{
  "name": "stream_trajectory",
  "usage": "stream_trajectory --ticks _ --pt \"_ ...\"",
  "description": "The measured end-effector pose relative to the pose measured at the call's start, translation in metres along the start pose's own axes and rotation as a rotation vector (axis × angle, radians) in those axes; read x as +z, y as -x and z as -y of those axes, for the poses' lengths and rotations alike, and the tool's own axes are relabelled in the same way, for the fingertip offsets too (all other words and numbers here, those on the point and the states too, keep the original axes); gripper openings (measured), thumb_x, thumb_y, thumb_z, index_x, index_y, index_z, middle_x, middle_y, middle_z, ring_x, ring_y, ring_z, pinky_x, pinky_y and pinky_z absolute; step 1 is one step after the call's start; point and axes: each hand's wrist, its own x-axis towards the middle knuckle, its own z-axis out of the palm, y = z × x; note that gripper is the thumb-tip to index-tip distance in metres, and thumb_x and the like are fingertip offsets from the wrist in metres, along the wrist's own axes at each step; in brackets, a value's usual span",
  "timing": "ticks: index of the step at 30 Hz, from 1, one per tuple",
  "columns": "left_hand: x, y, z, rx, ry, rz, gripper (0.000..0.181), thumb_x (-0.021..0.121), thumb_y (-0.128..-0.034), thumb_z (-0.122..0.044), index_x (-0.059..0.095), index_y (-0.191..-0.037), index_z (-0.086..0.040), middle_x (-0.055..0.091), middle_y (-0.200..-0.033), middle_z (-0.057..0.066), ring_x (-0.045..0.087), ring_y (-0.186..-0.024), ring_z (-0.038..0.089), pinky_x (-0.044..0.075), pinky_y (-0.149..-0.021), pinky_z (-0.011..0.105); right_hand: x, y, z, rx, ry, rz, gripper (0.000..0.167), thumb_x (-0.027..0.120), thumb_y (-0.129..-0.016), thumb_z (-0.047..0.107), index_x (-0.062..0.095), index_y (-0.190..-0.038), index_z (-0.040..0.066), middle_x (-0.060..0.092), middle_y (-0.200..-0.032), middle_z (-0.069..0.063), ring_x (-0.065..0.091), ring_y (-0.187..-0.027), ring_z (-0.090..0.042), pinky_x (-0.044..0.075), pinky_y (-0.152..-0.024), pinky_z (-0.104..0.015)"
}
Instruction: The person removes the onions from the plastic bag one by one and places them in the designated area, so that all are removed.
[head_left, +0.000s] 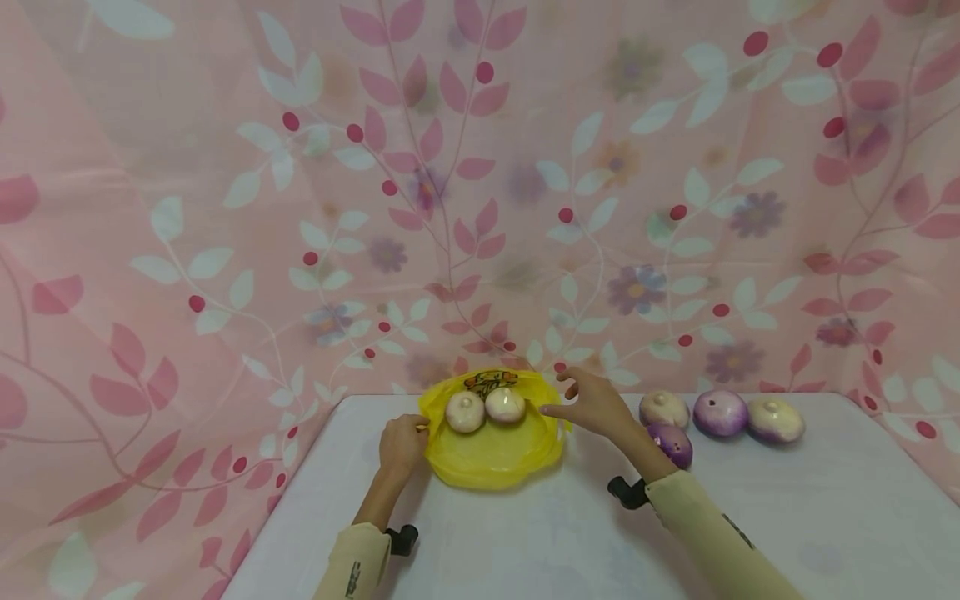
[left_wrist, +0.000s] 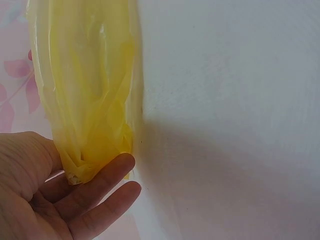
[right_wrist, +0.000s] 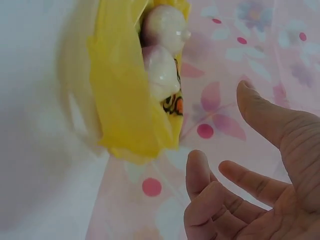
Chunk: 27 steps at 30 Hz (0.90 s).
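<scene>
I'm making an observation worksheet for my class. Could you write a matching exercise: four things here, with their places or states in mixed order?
1. left hand
2. right hand
3. yellow bag
4. darkest purple vegetable

A. has two pale vegetables inside
B. on the table, right of the bag
C. grips the bag's edge
D. holds nothing

Pairs: 1-C; 2-D; 3-A; 4-B

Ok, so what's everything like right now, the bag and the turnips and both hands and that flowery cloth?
Yellow plastic bag: mouth open
Two turnips: in the bag
Four other turnips: loose on the table
Left grip: pinching the bag's edge
Right grip: empty, fingers apart
Flowery cloth: hanging, slightly creased
</scene>
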Motion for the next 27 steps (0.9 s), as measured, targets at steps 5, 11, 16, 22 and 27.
stream_trajectory --ticks 5,11,16,22,27 --pt "-0.001 -0.001 0.001 -0.003 -0.001 0.003 0.017 0.069 -0.0858 -0.003 0.077 -0.101 0.000 0.074 -0.096 0.016 0.071 -0.084 0.030 0.058 -0.067 0.039 0.012 -0.011 0.008 -0.010 -0.034 0.000 0.069 0.083 -0.075 0.046 0.061 -0.124 0.003 0.069 -0.097 -0.014 0.063 -0.081 -0.024 0.053 -0.067 -0.036" --pt "-0.001 -0.001 0.002 -0.012 0.002 0.006 0.018 0.069 -0.0859 -0.003 0.077 -0.101 0.000 0.074 -0.096 0.016 0.071 -0.083 0.030 0.058 -0.066 0.039 0.025 -0.019 0.016 0.019 -0.064 0.015 0.068 0.084 -0.075 0.043 0.061 -0.123 0.001 0.070 -0.095 -0.015 0.063 -0.080 -0.023 0.054 -0.069 -0.036" --pt "-0.002 -0.001 0.001 -0.005 0.002 -0.006 0.017 0.069 -0.0855 -0.003 0.077 -0.101 -0.001 0.074 -0.096 0.017 0.071 -0.083 0.030 0.058 -0.066 0.040 0.035 -0.024 0.022 0.039 -0.093 0.021 0.067 0.084 -0.076 0.041 0.061 -0.124 0.000 0.069 -0.101 -0.016 0.063 -0.083 -0.022 0.054 -0.068 -0.033" --pt "-0.001 -0.001 0.002 0.010 -0.007 -0.016 0.017 0.069 -0.0850 -0.002 0.077 -0.100 0.000 0.074 -0.095 0.017 0.071 -0.082 0.031 0.058 -0.067 0.040 0.047 -0.032 0.030 0.087 -0.127 0.038 0.069 0.085 -0.075 0.042 0.061 -0.125 -0.001 0.067 -0.113 -0.017 0.060 -0.081 -0.022 0.053 -0.068 -0.033" --pt "0.000 -0.001 0.002 0.003 -0.004 -0.012 0.017 0.069 -0.0852 -0.002 0.077 -0.100 0.000 0.074 -0.096 0.017 0.071 -0.084 0.032 0.058 -0.068 0.041 0.057 -0.036 0.034 0.140 -0.123 0.063 0.073 0.085 -0.074 0.045 0.060 -0.125 0.000 0.065 -0.118 -0.018 0.058 -0.074 -0.023 0.051 -0.063 -0.032"
